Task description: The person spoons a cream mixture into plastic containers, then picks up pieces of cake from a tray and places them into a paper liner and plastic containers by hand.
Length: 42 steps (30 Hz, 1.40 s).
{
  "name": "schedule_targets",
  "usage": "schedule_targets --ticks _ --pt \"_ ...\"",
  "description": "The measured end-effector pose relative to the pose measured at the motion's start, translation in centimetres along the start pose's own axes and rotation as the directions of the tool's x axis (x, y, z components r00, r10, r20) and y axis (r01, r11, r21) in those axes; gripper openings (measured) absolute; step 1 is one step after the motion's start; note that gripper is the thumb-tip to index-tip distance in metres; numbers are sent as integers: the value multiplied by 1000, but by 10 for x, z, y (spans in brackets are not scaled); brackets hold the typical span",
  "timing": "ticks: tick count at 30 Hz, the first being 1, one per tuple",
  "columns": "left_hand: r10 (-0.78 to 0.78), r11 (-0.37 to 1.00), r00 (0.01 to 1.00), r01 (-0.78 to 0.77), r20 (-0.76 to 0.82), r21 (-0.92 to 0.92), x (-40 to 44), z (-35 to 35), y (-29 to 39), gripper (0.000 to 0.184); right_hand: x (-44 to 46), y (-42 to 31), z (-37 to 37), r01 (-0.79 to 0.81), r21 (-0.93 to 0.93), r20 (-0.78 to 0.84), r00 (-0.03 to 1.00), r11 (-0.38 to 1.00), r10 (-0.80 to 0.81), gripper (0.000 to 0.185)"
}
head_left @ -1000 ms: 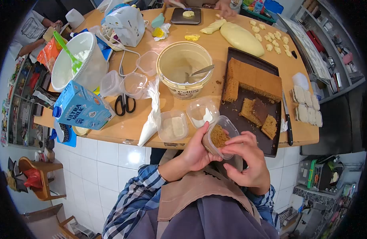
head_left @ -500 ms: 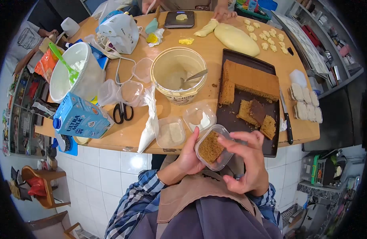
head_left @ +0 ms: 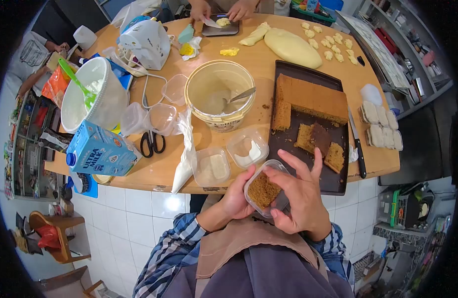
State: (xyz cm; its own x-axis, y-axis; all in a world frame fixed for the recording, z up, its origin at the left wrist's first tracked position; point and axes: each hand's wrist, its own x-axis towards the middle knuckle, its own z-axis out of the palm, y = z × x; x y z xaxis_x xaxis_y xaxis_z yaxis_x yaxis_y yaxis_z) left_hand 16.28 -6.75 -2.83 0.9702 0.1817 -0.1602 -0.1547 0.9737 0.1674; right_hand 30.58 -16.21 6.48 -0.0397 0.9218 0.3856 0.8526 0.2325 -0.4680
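Observation:
My left hand (head_left: 237, 198) is wrapped round the side of a small clear plastic tub (head_left: 280, 202), tilted toward me near the table's front edge. A piece of brown cake (head_left: 261, 191) lies inside it. Over the tub's right side is my right hand (head_left: 301, 198), its index finger and thumb at the rim and inside, the other fingers spread. Just beyond stand a tub with white cream (head_left: 248, 148) and another tub (head_left: 212, 167) with a pale filling. The dark tray (head_left: 283, 147) to the right holds a large cake block (head_left: 316, 98) and cut pieces.
A white piping bag (head_left: 185, 164), black scissors (head_left: 152, 144), a milk carton (head_left: 100, 150) and a bucket (head_left: 220, 94) with a spoon stand left of the tray. A knife (head_left: 359, 154) lies right of it. Across the table, another person's hands (head_left: 221, 12) work at a scale.
The tub has tipped so the cake inside faces me, and my right fingers have come down to its rim. The other person's hands have moved to the dough on the scale.

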Motion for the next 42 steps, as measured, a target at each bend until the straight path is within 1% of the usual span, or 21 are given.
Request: schedule_targets --ticks 1,4,7,10,12,13,15,19,22,25,27,30,34,39,40,42 --pt "-6 1000 997 7 77 -8 0 -5 0 57 -1 0 0 -5 16 -15 1000 1000 5 50" --pt "23 1000 992 -22 126 -10 -1 -5 2 57 -4 2 -4 -10 60 -72 997 998 14 49" --pt "79 995 996 -76 -47 64 -3 9 3 57 -11 1 -11 -12 75 -125 992 997 21 47" --pt "92 987 996 -91 -4 133 -4 9 4 58 -14 -1 -9 -22 57 -123 992 998 29 45" --pt "94 986 992 -81 -85 147 -4 10 2 58 -12 -4 -3 -21 56 -101 995 998 26 46" --pt "97 985 987 -77 -125 155 -5 10 1 58 -12 -4 -1 -21 23 -77 997 1000 22 46" --pt "96 984 988 -75 -123 165 -6 12 0 59 -11 -3 3 -16 -44 -29 999 999 15 47" --pt "117 972 990 -96 -84 214 -6 12 2 59 -14 -4 -1 -15 -16 -50 999 1000 14 47" --pt "155 967 982 -129 -104 219 -7 18 3 60 -16 -5 -1 -18 -16 -64 998 1000 17 47" --pt "139 962 990 -127 -33 240 -8 17 5 60 -15 -6 0 -26 -19 -81 996 999 25 45" --pt "155 960 986 -134 -68 246 -8 20 6 60 -16 -9 -4 -15 2 -111 994 1000 15 44" --pt "161 955 982 -130 -97 267 -7 20 5 60 -15 -8 -2 -8 -11 -74 997 1000 7 43" --pt "176 947 974 -129 -141 294 -4 22 4 61 -13 -9 -4 12 1 -94 995 1000 -12 42" --pt "130 953 989 -107 -65 284 -5 17 8 63 -13 -10 -1 33 -10 -63 997 999 -33 40" --pt "126 953 991 -106 -52 285 -5 16 8 63 -13 -11 -1 44 14 -65 997 999 -43 39" --pt "146 956 984 -115 -100 268 -6 18 8 64 -14 -14 -3 63 60 -71 996 996 -59 38"
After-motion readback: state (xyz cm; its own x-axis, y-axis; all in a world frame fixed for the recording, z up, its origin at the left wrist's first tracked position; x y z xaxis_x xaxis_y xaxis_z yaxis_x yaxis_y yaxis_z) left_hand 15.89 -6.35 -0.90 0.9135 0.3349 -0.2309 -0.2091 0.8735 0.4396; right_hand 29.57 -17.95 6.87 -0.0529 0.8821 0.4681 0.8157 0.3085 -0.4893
